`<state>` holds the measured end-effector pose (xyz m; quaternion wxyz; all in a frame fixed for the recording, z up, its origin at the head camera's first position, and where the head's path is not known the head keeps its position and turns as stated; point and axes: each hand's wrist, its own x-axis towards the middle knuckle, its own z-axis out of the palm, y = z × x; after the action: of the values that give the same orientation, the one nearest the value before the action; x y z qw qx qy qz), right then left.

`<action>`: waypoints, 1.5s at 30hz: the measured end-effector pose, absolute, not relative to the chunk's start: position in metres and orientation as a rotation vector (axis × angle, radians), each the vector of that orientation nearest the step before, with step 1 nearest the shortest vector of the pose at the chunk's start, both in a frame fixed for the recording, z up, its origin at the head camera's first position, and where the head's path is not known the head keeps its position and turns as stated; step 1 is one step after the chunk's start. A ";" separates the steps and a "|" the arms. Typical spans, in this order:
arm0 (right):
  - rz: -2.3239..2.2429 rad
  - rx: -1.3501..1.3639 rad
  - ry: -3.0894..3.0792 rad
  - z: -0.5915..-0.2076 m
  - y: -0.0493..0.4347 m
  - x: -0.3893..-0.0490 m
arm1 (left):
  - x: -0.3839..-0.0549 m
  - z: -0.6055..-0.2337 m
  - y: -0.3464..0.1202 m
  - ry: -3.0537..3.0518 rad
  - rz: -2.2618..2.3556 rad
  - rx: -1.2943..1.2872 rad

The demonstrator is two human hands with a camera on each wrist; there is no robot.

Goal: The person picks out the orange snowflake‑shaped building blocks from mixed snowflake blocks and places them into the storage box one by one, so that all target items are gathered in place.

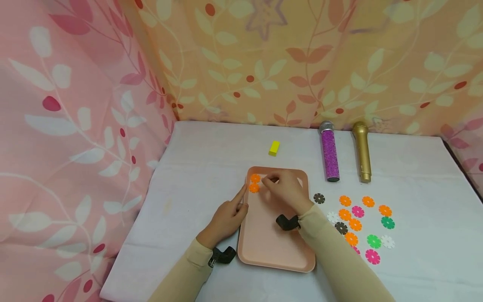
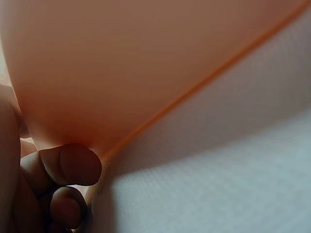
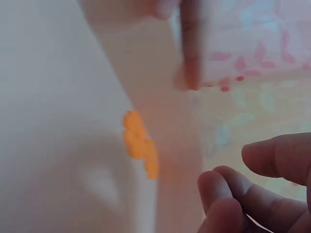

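Observation:
A pink rectangular tray (image 1: 277, 256) lies on the table. Two orange notched plastic discs (image 1: 255, 183) sit in its far left corner, one behind the other. My left hand (image 1: 225, 219) holds the tray's left side, its index finger straight along the rim and its thumb at the edge. In the left wrist view, curled fingers (image 2: 73, 165) show right at the rim. Over the far part of the tray hovers my right hand (image 1: 286, 188), just right of the orange discs. The right wrist view shows its thumb (image 3: 277, 155) apart from the bent fingers, nothing visible between them.
Right of the tray lie several loose notched discs (image 1: 372, 256) in orange, pink, green, white and black. Behind them are a purple glitter microphone (image 1: 330, 155) and a gold microphone (image 1: 362, 153). A yellow block (image 1: 274, 148) stands beyond the tray. Floral curtains (image 1: 234, 63) border the table.

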<state>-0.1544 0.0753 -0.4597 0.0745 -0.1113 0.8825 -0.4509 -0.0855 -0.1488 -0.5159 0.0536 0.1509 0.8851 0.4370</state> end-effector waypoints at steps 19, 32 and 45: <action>-1.227 -0.220 2.780 -0.424 0.150 -0.127 | -0.085 -0.513 -0.149 2.668 1.340 0.459; -1.037 -0.009 2.876 -0.440 0.227 -0.126 | -0.087 -0.514 -0.147 2.648 1.354 0.474; -0.889 0.119 2.762 -0.454 0.267 -0.118 | -0.085 -0.515 -0.148 2.656 1.345 0.477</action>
<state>-0.1176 0.2668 -0.4543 0.1185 0.0408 0.9444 -0.3041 -0.0851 -0.1477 -0.5149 0.0633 0.1578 0.8792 0.4451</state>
